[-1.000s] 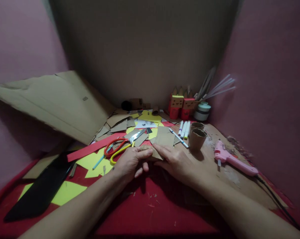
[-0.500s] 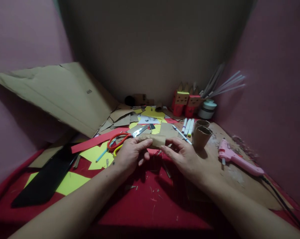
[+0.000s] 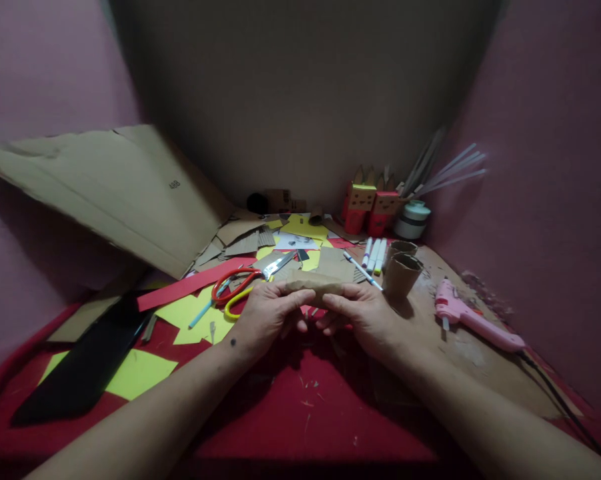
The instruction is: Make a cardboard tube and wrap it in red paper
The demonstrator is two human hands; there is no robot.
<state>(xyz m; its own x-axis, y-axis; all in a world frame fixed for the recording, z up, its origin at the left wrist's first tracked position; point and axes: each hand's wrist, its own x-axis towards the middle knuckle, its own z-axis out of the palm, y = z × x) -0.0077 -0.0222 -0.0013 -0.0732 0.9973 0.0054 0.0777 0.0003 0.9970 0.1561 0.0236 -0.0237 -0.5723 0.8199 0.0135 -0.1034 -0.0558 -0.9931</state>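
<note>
Both of my hands grip a small brown cardboard piece (image 3: 314, 285) above the front of the red cloth (image 3: 300, 413). My left hand (image 3: 270, 308) pinches its left side, thumb on the near face. From the right, my right hand (image 3: 364, 310) pinches it too, and the two thumbs almost meet at its lower edge. Fingers hide part of the piece. Just beyond my left hand lie scissors (image 3: 235, 285) with red and yellow handles. Two cardboard tubes (image 3: 403, 275) stand upright beyond my right hand.
A pink glue gun (image 3: 468, 315) with a black cord lies on cardboard at right. Markers (image 3: 374, 255) lie behind the tubes. Red box-shaped figures (image 3: 358, 212) and a lidded jar (image 3: 413, 220) stand at the back. A black flat object (image 3: 75, 367) and yellow paper (image 3: 143, 370) lie left.
My right hand has moved inward onto the cardboard piece, bringing its thumb close to the left thumb. The view has shifted slightly.
</note>
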